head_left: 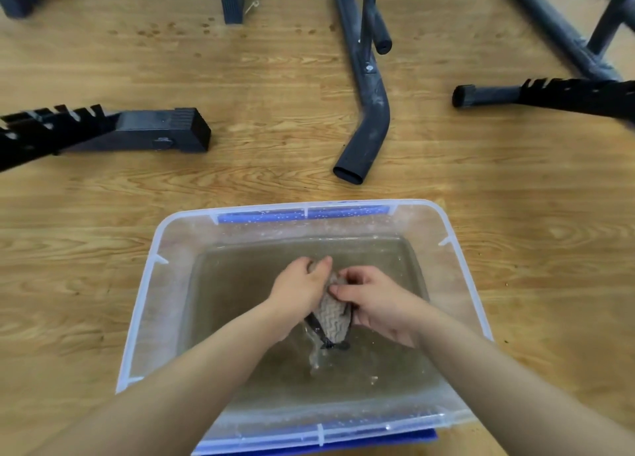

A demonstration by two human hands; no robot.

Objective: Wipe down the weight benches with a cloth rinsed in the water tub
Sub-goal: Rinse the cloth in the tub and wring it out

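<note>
A clear plastic tub [144, 301] with blue handles stands on the wooden floor right below me, holding murky water. Over the water both my hands grip a grey cloth [333, 313] with a zigzag weave and a dark edge. My left hand [302, 289] holds its upper left side, and my right hand [371, 301] pinches and grips its right side. The cloth's lower end hangs down, and water runs off it into the tub. Only the black legs and frames of the weight benches [367, 112] show, at the far side of the floor.
A black bench foot with a notched rail [137, 131] lies at the left. A bent tubular leg [364, 139] ends just beyond the tub. Another notched rail and foot [549, 94] are at the right. Dried drip marks dot the floor at the top.
</note>
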